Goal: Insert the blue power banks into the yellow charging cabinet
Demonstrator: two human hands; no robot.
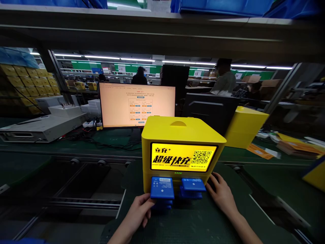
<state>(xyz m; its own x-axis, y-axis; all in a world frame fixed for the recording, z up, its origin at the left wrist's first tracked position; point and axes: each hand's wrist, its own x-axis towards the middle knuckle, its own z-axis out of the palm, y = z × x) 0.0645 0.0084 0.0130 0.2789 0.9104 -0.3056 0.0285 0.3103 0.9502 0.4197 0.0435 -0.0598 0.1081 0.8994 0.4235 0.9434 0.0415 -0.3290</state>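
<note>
Your left hand sits at the near edge of the green mat, fingers curled against the lower left blue pack, which juts from the front of the yellow station; thumb side touches the pack, but you cannot tell whether the fingers close round it. Your right hand lies open and flat on the mat, fingertips touching the station's lower right corner, holding nothing. 4 blue packs show in 2 stacks: upper left pack directly above the one your left hand touches, upper right pack beside it, a 4th mostly hidden beneath. The station stands upright mid-mat, its lit screen facing you, 3 green lights just below it. Behind the station, toward the far edge of the bench, a monitor is on. A second yellow box stands tilted just right of the station. 2 people stand well beyond the bench.
</note>
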